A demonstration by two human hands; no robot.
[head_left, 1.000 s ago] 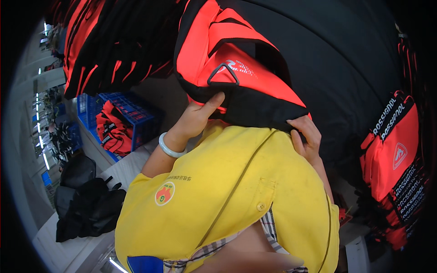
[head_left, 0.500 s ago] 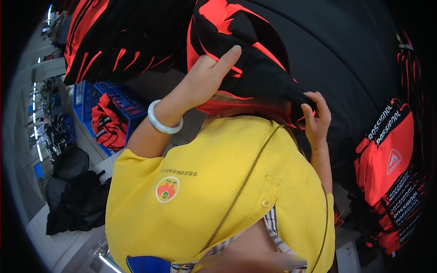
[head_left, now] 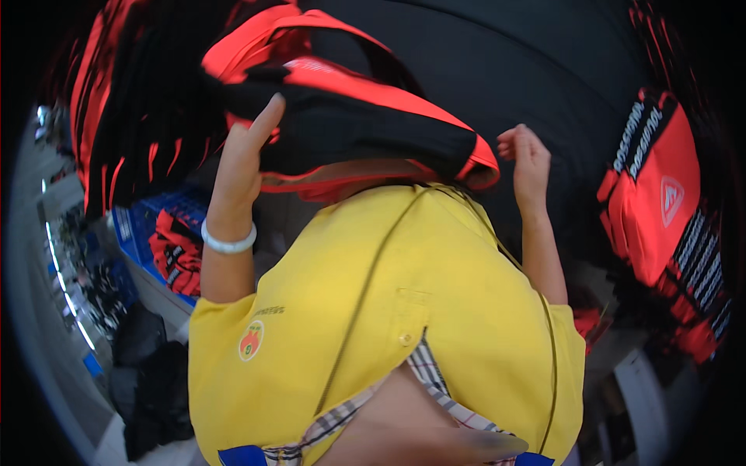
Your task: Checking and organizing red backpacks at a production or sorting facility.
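A black and red sewn fabric bag piece (head_left: 350,128) lies across in front of my chest, its red-trimmed edge and a red loop at the top showing. My left hand (head_left: 252,151), with a pale bangle at the wrist, grips its left end, thumb on top and the other fingers hidden beneath. Just off the piece's right end is my right hand (head_left: 527,159), apart from the fabric. Its fingers are curled together, and nothing shows in them.
A stack of black and red fabric pieces (head_left: 148,101) stands at the left. Below it, a blue plastic crate (head_left: 134,237) holds red and black pieces. Dark cloth (head_left: 544,70) spreads ahead. Red bags with black straps (head_left: 657,186) are at the right; black bags (head_left: 151,388) lie lower left.
My right hand has let go of the piece's right end and is now apart from it. My left hand has shifted left with the piece, which is stretched flatter.
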